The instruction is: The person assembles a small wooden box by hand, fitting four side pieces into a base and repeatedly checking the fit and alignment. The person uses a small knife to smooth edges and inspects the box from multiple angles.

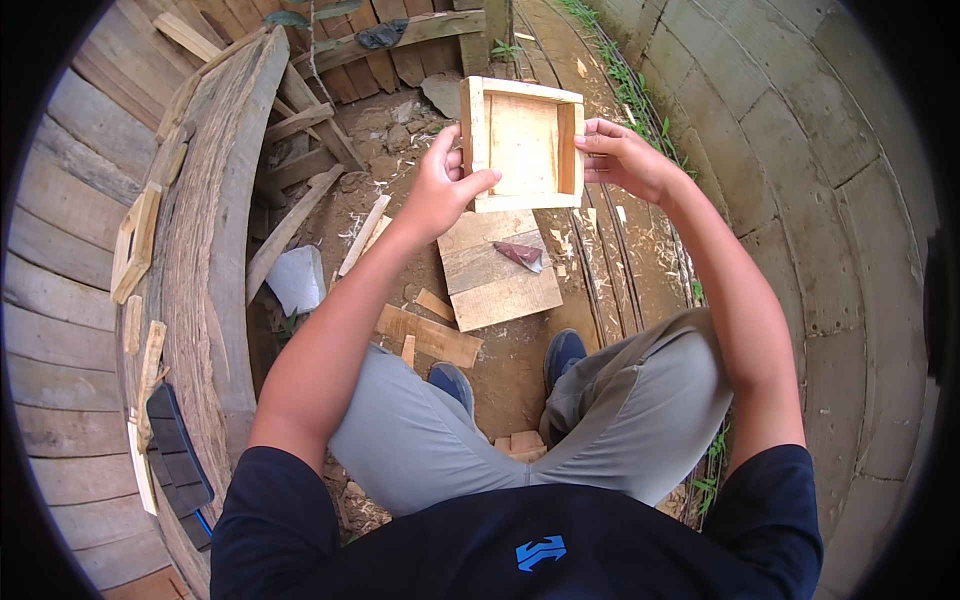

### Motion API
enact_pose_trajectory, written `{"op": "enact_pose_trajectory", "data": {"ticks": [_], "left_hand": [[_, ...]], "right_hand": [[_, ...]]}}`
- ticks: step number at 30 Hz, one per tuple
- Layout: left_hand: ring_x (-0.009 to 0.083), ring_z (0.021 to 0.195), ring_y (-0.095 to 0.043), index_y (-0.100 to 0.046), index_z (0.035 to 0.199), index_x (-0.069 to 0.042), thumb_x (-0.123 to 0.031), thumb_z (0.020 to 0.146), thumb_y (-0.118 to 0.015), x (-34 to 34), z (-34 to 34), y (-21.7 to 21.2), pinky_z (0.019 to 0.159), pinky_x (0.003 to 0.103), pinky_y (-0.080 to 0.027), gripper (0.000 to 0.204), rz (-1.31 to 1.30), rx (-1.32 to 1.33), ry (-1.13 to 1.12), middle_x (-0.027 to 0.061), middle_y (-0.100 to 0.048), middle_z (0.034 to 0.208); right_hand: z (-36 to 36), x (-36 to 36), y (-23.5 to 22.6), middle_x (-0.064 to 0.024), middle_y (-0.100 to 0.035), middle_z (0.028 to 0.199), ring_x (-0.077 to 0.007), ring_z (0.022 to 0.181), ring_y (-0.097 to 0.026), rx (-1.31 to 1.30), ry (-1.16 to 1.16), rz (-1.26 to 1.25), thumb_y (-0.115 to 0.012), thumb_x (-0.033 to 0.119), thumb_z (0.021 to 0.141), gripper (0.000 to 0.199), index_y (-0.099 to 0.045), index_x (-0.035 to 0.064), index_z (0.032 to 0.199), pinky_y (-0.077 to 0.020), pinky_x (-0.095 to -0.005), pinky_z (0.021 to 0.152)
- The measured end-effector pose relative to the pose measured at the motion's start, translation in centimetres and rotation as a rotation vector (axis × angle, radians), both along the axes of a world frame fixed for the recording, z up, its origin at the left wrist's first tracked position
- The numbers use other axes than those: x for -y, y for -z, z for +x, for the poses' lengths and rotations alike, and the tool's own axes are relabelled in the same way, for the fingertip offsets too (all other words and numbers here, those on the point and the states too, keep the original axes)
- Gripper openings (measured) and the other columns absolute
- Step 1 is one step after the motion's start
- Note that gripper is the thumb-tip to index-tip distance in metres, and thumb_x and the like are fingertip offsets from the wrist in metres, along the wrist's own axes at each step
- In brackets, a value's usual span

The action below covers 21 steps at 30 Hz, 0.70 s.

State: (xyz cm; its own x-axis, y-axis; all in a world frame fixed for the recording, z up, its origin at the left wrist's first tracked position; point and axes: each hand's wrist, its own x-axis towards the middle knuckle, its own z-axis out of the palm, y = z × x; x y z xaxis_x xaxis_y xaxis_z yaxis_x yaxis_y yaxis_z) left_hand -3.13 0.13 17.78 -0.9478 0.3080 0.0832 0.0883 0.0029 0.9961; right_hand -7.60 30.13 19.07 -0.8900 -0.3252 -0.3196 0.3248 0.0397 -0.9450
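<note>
Shallow wooden box [525, 145], its open side in view, is pinched on its left by the left hand [440, 192] and on its right by the right hand [628, 158].

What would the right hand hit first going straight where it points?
The wooden box: the right hand points left, its fingers apparently touching the box's right wall; exact depth is unclear.

The black shirt [440, 548] bears a blue emblem [543, 551], no legible text.
</note>
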Motion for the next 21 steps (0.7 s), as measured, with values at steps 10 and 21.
{"op": "enact_pose_trajectory", "data": {"ticks": [10,21], "left_hand": [[0.0201,0.108,-0.068,-0.032,0.157,-0.001,-0.019,0.090,-0.077,0.9,-1.1,-0.1,0.089,0.036,-0.056,0.083,-0.128,0.193,0.095,0.0182,-0.068,0.124],[0.0254,0.123,-0.064,-0.023,0.159,0.004,-0.015,0.085,-0.085,2.6,-2.5,1.2,0.100,0.036,-0.053,0.098,-0.165,0.029,0.213,0.0254,-0.062,0.136]], "right_hand": [[0.4,-0.4,-0.7,-0.0119,-0.067,0.121,-0.0190,0.108,-0.065,-0.004,-0.054,0.147,-0.084,0.027,0.087,0.069,-0.050,0.0031,0.142,-0.0520,-0.0363,0.097],[0.7,0.3,-1.0,-0.0066,-0.065,0.131,-0.0190,0.120,-0.061,-0.116,-0.124,0.185,-0.081,0.021,0.089,0.059,-0.057,0.0038,0.140,-0.0470,-0.0380,0.105]]}}
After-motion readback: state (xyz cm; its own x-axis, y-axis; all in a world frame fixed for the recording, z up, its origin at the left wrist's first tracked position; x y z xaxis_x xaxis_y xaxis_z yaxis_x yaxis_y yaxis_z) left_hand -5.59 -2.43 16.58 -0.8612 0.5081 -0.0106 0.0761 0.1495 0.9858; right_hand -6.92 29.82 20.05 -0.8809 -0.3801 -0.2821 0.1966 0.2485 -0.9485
